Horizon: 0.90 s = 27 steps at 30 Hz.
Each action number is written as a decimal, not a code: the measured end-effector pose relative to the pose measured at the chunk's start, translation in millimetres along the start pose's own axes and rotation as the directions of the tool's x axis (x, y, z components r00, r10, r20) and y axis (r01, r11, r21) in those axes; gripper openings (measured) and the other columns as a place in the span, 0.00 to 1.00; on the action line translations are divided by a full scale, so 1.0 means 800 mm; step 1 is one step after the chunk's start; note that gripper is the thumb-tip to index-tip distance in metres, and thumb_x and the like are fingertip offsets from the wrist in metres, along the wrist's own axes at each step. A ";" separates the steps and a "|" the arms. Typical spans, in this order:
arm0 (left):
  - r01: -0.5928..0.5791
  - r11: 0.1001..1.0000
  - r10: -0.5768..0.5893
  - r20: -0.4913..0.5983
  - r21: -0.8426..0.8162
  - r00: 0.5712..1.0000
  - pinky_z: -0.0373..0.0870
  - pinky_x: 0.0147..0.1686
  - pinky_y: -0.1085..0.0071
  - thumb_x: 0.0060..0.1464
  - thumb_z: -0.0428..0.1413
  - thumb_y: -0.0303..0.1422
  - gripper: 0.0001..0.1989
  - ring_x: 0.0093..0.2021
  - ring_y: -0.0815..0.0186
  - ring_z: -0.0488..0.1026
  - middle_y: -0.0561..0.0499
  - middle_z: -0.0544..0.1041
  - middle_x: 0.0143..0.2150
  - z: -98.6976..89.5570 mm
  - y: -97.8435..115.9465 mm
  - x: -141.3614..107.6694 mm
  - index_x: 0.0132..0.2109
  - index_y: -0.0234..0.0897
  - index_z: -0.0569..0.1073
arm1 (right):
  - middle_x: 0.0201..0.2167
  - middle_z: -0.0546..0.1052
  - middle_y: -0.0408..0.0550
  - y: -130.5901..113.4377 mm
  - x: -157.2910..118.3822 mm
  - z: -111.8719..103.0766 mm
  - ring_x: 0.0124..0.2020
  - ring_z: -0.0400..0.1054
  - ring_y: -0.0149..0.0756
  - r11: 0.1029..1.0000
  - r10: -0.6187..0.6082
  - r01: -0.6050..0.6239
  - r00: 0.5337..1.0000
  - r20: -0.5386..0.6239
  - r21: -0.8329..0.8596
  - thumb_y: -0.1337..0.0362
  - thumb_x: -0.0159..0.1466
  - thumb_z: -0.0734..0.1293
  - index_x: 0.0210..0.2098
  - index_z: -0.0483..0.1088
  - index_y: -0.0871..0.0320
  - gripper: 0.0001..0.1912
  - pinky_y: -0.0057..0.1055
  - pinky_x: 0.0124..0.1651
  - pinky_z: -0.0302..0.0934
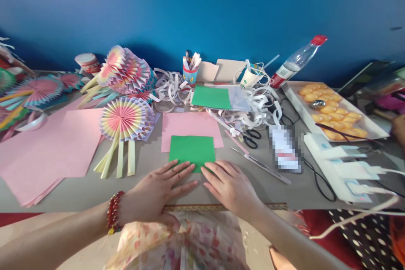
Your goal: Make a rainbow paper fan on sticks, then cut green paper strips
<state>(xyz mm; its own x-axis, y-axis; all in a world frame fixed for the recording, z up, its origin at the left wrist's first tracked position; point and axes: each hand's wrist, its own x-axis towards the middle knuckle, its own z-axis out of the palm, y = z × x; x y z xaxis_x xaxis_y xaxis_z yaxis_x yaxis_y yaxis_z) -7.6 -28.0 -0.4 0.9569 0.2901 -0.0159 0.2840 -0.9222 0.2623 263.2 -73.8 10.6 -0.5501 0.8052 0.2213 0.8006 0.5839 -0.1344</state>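
A green paper rectangle [191, 148] lies on the table, its far part overlapping a pink sheet [190, 124]. My left hand [155, 194] rests flat with its fingers spread, the fingertips on the near left part of the green paper. On the near right edge of that paper lie the fingertips of my right hand [232, 187], also flat and spread. Neither hand grasps anything. A red bead bracelet [114, 213] circles my left wrist. Farther back, a second green piece [211, 97] lies on a clear plastic packet [239, 98].
Pink sheets [53, 147] and folded paper fans [125, 118] cover the left side. Scissors [251, 138], a craft knife [262, 166], paper strips [172, 86] and a power strip [337, 168] lie around. A bottle [297, 63] leans by a food tray [335, 112].
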 end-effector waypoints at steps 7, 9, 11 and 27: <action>0.112 0.994 -0.112 0.045 0.012 0.993 0.34 0.70 0.56 0.59 0.42 0.61 0.48 0.73 0.54 0.44 0.43 0.45 0.74 -0.006 -0.002 -0.033 0.73 0.34 0.36 | 0.45 0.79 0.46 0.012 0.003 0.015 0.43 0.70 0.38 0.997 -0.071 0.069 0.995 -0.069 -0.024 0.67 0.69 0.64 0.48 0.74 0.54 0.10 0.36 0.46 0.65; 0.172 0.984 -0.173 0.037 0.042 0.984 0.35 0.70 0.55 0.60 0.44 0.59 0.47 0.72 0.54 0.46 0.43 0.46 0.73 -0.007 0.000 -0.052 0.73 0.35 0.37 | 0.44 0.79 0.46 0.015 0.005 0.014 0.42 0.69 0.38 0.996 -0.089 0.087 0.993 -0.078 -0.031 0.68 0.69 0.64 0.47 0.74 0.54 0.10 0.36 0.46 0.64; 0.245 0.967 -0.246 0.006 0.074 0.969 0.39 0.70 0.55 0.61 0.46 0.57 0.45 0.72 0.53 0.48 0.42 0.48 0.73 -0.007 0.003 -0.070 0.73 0.35 0.40 | 0.43 0.79 0.47 0.017 0.009 0.012 0.42 0.69 0.38 0.991 -0.134 0.131 0.988 -0.071 -0.041 0.70 0.68 0.64 0.47 0.74 0.55 0.10 0.37 0.47 0.63; 0.268 0.144 -0.628 0.121 -0.953 0.768 0.75 0.36 0.71 0.66 0.49 0.40 0.18 0.44 0.61 0.76 0.43 0.75 0.54 -0.013 0.070 -0.022 0.59 0.43 0.69 | 0.24 0.70 0.45 0.009 0.039 0.006 0.29 0.63 0.35 0.979 -0.203 0.205 0.967 -0.156 -0.001 0.71 0.66 0.60 0.27 0.68 0.57 0.12 0.33 0.34 0.55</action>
<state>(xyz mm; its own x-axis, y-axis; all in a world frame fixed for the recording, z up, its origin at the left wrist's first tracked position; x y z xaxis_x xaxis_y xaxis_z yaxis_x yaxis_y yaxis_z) -9.3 -81.8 24.7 0.5643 0.7715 -0.2939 0.2390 0.1881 0.9526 250.6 -43.9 11.9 -0.6572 0.6437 0.3921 0.6707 0.7368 -0.0854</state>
